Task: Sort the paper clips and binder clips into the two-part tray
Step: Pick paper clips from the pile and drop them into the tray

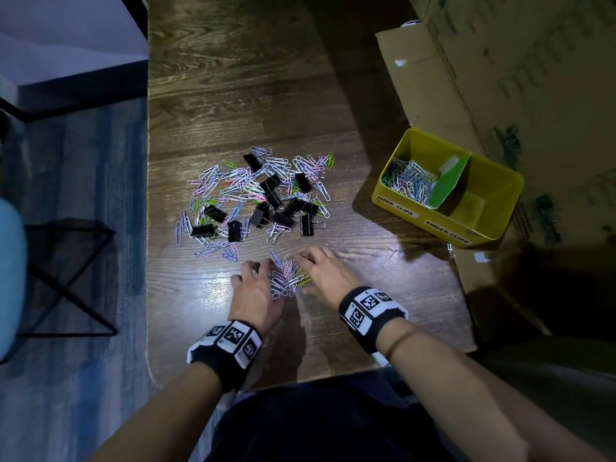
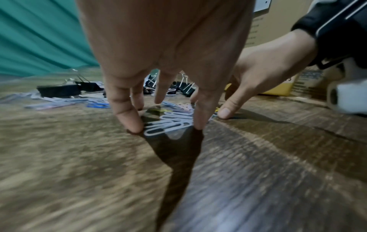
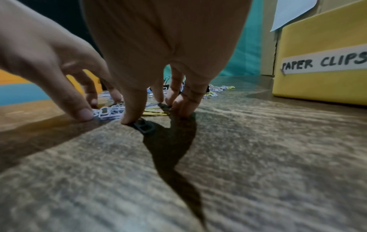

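1. Here, the binder clips (image 1: 270, 203) in the loose heap on the wooden surface (image 1: 233, 95) are black; about a dozen can be counted, though overlap makes the exact number uncertain.
2. Coloured paper clips (image 1: 233, 181) lie all through that heap, too many and too tangled to count.
3. A smaller bunch of paper clips (image 1: 286, 278) sits apart from the heap, near the front edge, between the two hands.
4. The left hand (image 1: 255, 290) has its fingers (image 2: 127, 113) spread and pointing down, tips touching the surface at the bunch's left side; they are extended, not curled round anything.
5. The right hand (image 1: 325, 275) does the same on the right side, fingers (image 3: 131, 109) straight and pressing down beside the clips.
6. One yellow two-part tray (image 1: 500, 228) stands to the right, split by a green divider (image 1: 448, 183).
7. Its left compartment, labelled paper clips, holds a pile of paper clips (image 1: 408, 181); the right compartment, labelled binder clips, shows bare floor.
8. Cardboard boxes (image 1: 500, 61) stand behind the tray.
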